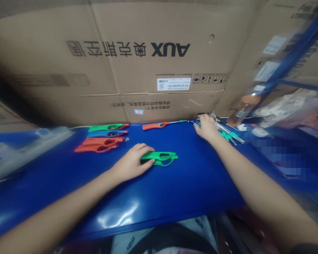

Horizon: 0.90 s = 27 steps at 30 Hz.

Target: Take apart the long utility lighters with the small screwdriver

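Note:
My left hand (132, 163) lies on the blue table (190, 180) and its fingers are closed round the left end of a green plastic lighter shell (161, 157). My right hand (207, 127) reaches to the far right of the table, onto a pile of metal rods and green parts (229, 135); its fingers curl down on them, and what they hold is hidden. An orange lighter with a long metal nozzle (159, 125) lies between the two hands at the back.
A row of several lighter shells, green (107, 127), blue (106, 134) and orange (99, 145), lies at the back left. Large cardboard boxes (137, 63) wall off the back. A bottle (242, 107) and plastic bags (286, 106) sit at the right.

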Each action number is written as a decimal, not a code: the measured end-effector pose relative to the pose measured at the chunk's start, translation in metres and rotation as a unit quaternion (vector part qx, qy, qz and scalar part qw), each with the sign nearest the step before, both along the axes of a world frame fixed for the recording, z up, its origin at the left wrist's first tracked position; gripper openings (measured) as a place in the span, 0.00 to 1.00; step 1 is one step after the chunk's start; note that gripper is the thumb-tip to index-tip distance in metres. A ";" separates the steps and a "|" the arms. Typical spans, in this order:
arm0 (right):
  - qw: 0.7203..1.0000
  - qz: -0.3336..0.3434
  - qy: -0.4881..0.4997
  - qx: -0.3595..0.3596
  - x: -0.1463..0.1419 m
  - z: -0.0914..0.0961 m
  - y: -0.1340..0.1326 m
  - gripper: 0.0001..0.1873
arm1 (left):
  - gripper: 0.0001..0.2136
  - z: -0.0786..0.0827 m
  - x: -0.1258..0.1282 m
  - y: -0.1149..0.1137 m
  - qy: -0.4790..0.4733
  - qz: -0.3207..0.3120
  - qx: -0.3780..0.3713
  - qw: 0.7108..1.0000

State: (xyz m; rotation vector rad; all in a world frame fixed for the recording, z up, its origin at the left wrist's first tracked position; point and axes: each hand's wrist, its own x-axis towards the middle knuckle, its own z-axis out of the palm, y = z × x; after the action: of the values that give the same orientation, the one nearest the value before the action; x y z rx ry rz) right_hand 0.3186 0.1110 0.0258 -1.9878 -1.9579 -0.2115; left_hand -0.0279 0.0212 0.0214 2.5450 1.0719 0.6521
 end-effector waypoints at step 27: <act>0.950 0.285 -0.037 -0.126 -0.100 0.003 -0.009 0.13 | 0.13 0.025 -0.027 0.004 0.094 0.018 -0.115 0.989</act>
State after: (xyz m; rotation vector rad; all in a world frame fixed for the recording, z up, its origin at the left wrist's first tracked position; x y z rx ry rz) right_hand 0.2189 0.1020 0.0292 -1.4656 -2.6176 0.1160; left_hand -0.0551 0.0257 0.0461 2.4269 1.1806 0.2811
